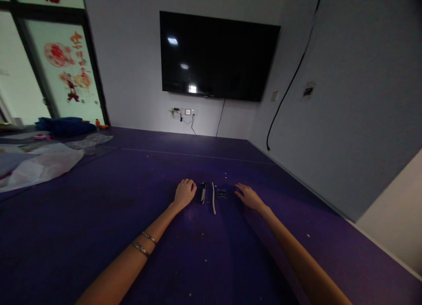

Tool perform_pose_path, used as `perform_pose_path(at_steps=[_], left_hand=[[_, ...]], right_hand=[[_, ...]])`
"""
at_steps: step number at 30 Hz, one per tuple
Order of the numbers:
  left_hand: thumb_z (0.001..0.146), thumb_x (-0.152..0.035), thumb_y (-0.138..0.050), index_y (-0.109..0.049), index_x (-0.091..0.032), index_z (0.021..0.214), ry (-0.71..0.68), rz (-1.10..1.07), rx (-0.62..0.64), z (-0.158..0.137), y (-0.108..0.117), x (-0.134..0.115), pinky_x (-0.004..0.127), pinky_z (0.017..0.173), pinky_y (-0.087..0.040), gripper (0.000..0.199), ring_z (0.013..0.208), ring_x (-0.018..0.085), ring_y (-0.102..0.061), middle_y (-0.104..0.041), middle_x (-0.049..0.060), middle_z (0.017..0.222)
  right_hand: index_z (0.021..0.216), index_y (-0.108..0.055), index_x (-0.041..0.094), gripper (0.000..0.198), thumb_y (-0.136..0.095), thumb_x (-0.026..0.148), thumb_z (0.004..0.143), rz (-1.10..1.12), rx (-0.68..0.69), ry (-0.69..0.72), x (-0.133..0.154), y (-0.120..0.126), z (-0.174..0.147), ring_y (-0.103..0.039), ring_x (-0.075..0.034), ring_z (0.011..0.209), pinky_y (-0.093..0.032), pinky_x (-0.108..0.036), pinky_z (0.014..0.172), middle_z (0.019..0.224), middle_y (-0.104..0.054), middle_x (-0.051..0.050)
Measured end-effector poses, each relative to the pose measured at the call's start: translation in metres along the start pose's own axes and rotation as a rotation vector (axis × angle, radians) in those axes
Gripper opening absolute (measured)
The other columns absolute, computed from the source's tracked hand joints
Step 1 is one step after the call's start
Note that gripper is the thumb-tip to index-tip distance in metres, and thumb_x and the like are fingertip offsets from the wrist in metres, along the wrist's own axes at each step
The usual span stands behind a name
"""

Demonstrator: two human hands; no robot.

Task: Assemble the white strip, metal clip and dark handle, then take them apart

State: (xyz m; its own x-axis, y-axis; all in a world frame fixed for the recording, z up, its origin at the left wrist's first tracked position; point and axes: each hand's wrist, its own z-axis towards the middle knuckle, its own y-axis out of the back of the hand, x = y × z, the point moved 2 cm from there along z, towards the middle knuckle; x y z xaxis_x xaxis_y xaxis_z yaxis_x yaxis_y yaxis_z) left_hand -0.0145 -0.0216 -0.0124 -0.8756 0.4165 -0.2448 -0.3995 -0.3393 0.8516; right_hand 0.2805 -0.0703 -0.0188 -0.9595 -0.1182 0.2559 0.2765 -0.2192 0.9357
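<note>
My left hand (185, 193) rests palm down on the purple surface (158, 261), holding nothing that I can see, its fingers loosely bent. Just right of it lies a small black-and-pale tool (203, 193), too small to identify. Beside that is a thin, slightly curved whitish stick (213, 199) with a dark upper end. A small dark flat packet (222, 194) lies to the stick's right. My right hand (249, 196) is low over or on the surface, right of the packet, with fingers apart and nothing in them. Neither hand touches these items.
Clear plastic sheeting (49, 164) and a dark blue cloth bundle (66, 125) lie at the left. A television (217, 56) hangs on the far wall above sockets (187, 112). A black cable (290, 83) dangles along the right wall. Tiny white scraps dot the surface.
</note>
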Motion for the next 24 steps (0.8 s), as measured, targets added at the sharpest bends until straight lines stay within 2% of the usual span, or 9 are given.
perform_pose_path(at_steps=[2, 4, 6, 10, 24], left_hand=[[0.089, -0.033, -0.032, -0.059, -0.015, 0.105, 0.009, 0.085, 0.009, 0.002, -0.003, 0.010, 0.036, 0.090, -0.035, 0.036, 0.110, 0.025, -0.048, -0.056, 0.013, 0.117], [0.088, -0.036, -0.032, -0.052, -0.014, 0.119, 0.045, 0.150, 0.030, 0.002, -0.008, 0.020, 0.044, 0.096, -0.030, 0.042, 0.123, 0.032, -0.036, -0.041, 0.016, 0.134], [0.089, -0.038, -0.030, -0.046, -0.015, 0.127, 0.068, 0.175, 0.101, 0.002, -0.015, 0.029, 0.050, 0.098, -0.026, 0.047, 0.127, 0.036, -0.029, -0.035, 0.017, 0.139], [0.089, -0.037, -0.028, -0.041, -0.019, 0.132, 0.074, 0.184, 0.205, 0.002, -0.022, 0.036, 0.052, 0.099, -0.024, 0.048, 0.127, 0.037, -0.029, -0.037, 0.016, 0.138], [0.089, -0.038, -0.027, -0.042, -0.022, 0.131, 0.064, 0.204, 0.219, 0.002, -0.020, 0.036, 0.051, 0.099, -0.024, 0.047, 0.128, 0.035, -0.029, -0.038, 0.014, 0.138]], right_hand=[[0.130, -0.044, 0.018, 0.048, -0.038, 0.039, 0.087, -0.060, -0.010, -0.061, -0.005, -0.004, -0.010, -0.035, -0.026, 0.127, -0.033, -0.043, 0.099, 0.139, -0.039, -0.009], [0.132, -0.041, 0.019, 0.050, -0.037, 0.042, 0.087, -0.091, -0.015, -0.099, -0.008, -0.008, -0.019, -0.029, -0.027, 0.129, -0.030, -0.047, 0.100, 0.141, -0.036, -0.008], [0.132, -0.041, 0.019, 0.051, -0.034, 0.044, 0.088, -0.102, -0.015, -0.129, -0.008, -0.013, -0.025, -0.027, -0.028, 0.130, -0.026, -0.049, 0.101, 0.141, -0.036, -0.008], [0.128, -0.047, 0.019, 0.048, -0.029, 0.041, 0.090, -0.113, -0.035, -0.153, -0.005, -0.019, -0.032, -0.031, -0.025, 0.129, -0.021, -0.048, 0.103, 0.138, -0.041, -0.007], [0.128, -0.047, 0.019, 0.047, -0.029, 0.037, 0.089, -0.124, -0.035, -0.156, -0.003, -0.018, -0.035, -0.031, -0.023, 0.129, -0.020, -0.044, 0.104, 0.138, -0.041, -0.006]])
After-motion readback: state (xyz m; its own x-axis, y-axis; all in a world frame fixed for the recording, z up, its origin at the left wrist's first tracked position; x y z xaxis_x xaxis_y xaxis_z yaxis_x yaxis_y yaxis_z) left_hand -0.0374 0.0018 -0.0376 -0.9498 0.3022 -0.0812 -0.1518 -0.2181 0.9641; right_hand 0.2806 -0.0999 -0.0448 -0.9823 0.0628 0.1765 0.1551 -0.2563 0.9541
